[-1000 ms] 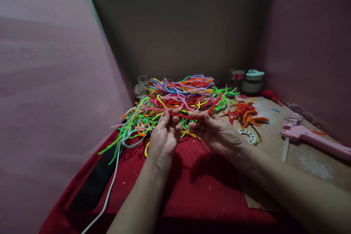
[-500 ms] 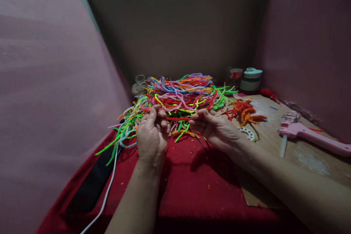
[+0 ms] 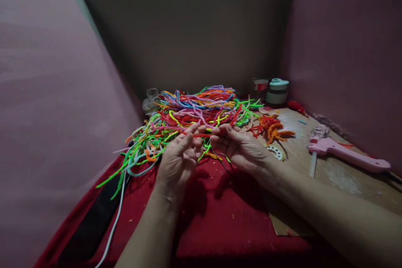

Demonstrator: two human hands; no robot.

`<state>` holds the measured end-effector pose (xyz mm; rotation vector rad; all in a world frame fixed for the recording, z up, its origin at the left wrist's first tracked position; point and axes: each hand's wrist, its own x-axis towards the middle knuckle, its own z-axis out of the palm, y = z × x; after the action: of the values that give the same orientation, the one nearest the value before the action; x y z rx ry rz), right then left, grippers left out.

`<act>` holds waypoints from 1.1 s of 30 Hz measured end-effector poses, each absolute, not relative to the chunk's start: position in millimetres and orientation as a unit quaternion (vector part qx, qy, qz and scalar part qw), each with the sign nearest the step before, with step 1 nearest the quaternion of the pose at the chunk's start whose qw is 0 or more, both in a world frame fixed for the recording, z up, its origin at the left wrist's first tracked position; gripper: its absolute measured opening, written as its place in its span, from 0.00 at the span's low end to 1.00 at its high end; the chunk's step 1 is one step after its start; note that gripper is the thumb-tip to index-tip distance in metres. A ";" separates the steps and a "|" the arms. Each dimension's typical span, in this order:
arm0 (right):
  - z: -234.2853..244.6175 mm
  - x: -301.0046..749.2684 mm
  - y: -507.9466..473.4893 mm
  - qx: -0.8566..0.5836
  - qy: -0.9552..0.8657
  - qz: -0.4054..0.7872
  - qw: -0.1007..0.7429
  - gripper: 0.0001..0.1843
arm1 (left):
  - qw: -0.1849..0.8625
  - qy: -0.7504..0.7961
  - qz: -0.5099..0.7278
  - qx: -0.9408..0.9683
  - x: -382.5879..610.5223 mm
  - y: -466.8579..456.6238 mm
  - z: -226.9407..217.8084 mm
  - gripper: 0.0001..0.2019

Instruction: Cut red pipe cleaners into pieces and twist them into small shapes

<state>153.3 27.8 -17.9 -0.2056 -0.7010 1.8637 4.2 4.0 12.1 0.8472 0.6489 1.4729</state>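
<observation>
A red pipe cleaner [image 3: 206, 135] runs between my two hands, above the red cloth. My left hand [image 3: 182, 155] pinches it between thumb and fingers at one side. On the other side my right hand [image 3: 240, 146] holds it, with the thumb pressed on the index finger and the remaining fingers loosely curled. Just behind the hands lies a big heap of pipe cleaners [image 3: 201, 102] in many colours. Part of the red pipe cleaner is hidden by my fingers.
At right, a pink glue gun [image 3: 342, 149] lies on a brown board [image 3: 333, 197] beside orange and red pipe cleaner pieces [image 3: 273, 129]. A lidded cup [image 3: 277, 91] stands behind. A black phone-like slab [image 3: 89, 226] and white cable [image 3: 114, 222] lie left.
My hands have come closer together, so less of the red pipe cleaner shows between them. The left hand moved right along it. The whole view has shifted slightly.
</observation>
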 end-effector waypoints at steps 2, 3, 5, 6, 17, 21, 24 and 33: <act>-16.8 153.4 27.7 -0.088 -0.298 0.784 0.538 0.04 | 0.625 0.284 0.616 0.386 10.7 3.5 6.5 0.10; -16.2 153.5 27.6 -0.093 -0.300 0.783 0.537 0.04 | 0.623 0.282 0.618 0.389 13.0 3.8 3.9 0.09; -15.7 153.8 27.9 -0.109 -0.295 0.780 0.540 0.04 | 0.617 0.279 0.629 0.382 15.2 5.0 0.3 0.06; -15.7 154.0 28.3 -0.120 -0.291 0.778 0.544 0.04 | 0.614 0.281 0.634 0.377 15.5 5.7 -0.6 0.05; -19.8 151.3 29.4 -0.140 -0.365 0.748 0.537 0.11 | 0.570 0.338 0.569 0.487 19.2 -0.1 0.0 0.11; -19.3 147.9 26.6 -0.146 -0.372 0.745 0.534 0.10 | 0.537 0.372 0.564 0.504 17.5 -0.8 -3.0 0.13; -20.5 146.8 25.3 -0.148 -0.379 0.750 0.522 0.11 | 0.530 0.369 0.576 0.500 16.8 -0.5 -3.4 0.09; -24.1 148.1 27.3 -0.151 -0.430 0.717 0.527 0.10 | 0.561 0.354 0.569 0.487 17.4 0.6 -0.9 0.07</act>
<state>148.1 27.3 -24.1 -0.3603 -1.0290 1.7147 17.4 0.6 -0.9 1.1468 0.8340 1.3408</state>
